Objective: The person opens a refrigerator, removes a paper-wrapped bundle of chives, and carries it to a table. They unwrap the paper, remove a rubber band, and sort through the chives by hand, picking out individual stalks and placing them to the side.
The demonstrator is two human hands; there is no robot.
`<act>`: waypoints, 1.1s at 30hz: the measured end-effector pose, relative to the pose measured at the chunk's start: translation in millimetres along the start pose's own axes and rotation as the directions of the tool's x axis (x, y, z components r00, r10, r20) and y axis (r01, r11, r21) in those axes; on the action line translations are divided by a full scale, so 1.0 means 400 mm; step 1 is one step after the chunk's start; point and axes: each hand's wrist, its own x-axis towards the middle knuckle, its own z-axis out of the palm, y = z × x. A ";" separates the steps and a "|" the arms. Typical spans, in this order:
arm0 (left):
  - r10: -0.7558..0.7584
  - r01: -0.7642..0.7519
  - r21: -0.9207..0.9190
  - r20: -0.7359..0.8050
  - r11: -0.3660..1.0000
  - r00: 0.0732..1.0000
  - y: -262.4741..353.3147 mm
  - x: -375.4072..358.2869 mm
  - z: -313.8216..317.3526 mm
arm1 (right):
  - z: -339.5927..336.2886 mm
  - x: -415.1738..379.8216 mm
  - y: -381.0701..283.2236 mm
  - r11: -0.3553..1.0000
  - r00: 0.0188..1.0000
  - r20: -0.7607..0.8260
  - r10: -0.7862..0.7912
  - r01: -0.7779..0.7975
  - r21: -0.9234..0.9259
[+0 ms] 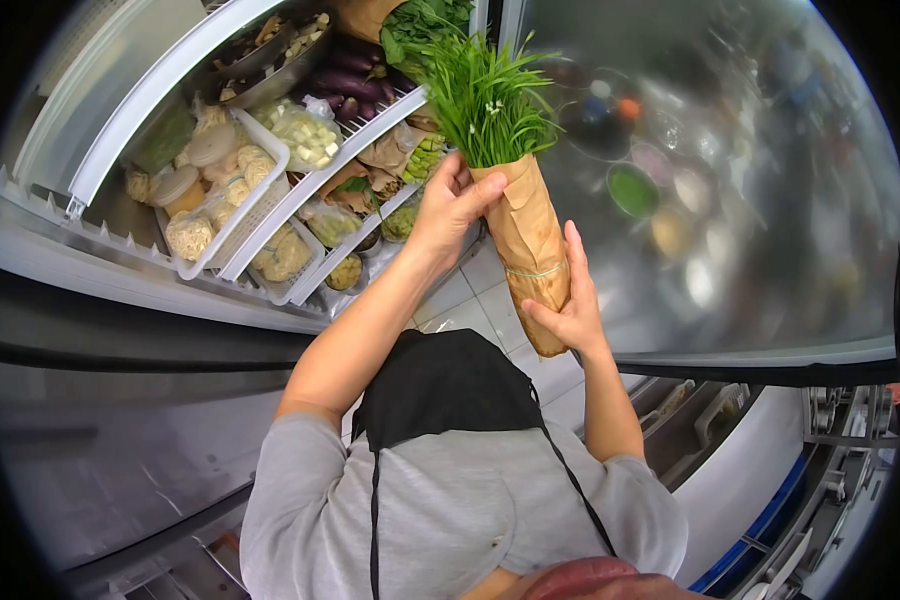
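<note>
A bundle of garlic chives, long green blades with a few small white flowers, is wrapped in brown paper. A thin band goes round the lower part of the paper. My left hand grips the wrap near its top, thumb across the front. Lower down, my right hand holds the wrap from the right side, with its thumb on the front. The bundle tilts slightly, leaves pointing up and away from me, in front of the open fridge.
Fridge shelves on the left carry eggplants, a plastic basket of bagged food, leafy greens and several more bags. The steel fridge door stands open on the right. Floor tiles show below.
</note>
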 end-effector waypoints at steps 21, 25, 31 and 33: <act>0.031 -0.045 -0.161 -0.090 0.986 0.995 0.039 0.061 -0.031 | -0.001 0.010 0.048 0.988 1.000 -0.017 0.003 0.000 0.156; 0.049 -0.061 -0.212 -0.060 0.975 0.997 0.025 0.062 -0.034 | -0.011 0.016 0.048 0.983 1.000 -0.003 -0.001 0.002 0.182; -0.030 0.042 -0.147 0.080 0.988 0.996 -0.053 0.016 -0.034 | -0.023 0.063 -0.004 0.963 0.992 -0.096 0.080 -0.051 0.265; -0.169 0.180 -0.053 0.177 0.982 0.970 -0.094 -0.011 -0.025 | -0.023 0.089 -0.028 0.979 0.989 -0.109 0.097 -0.075 0.189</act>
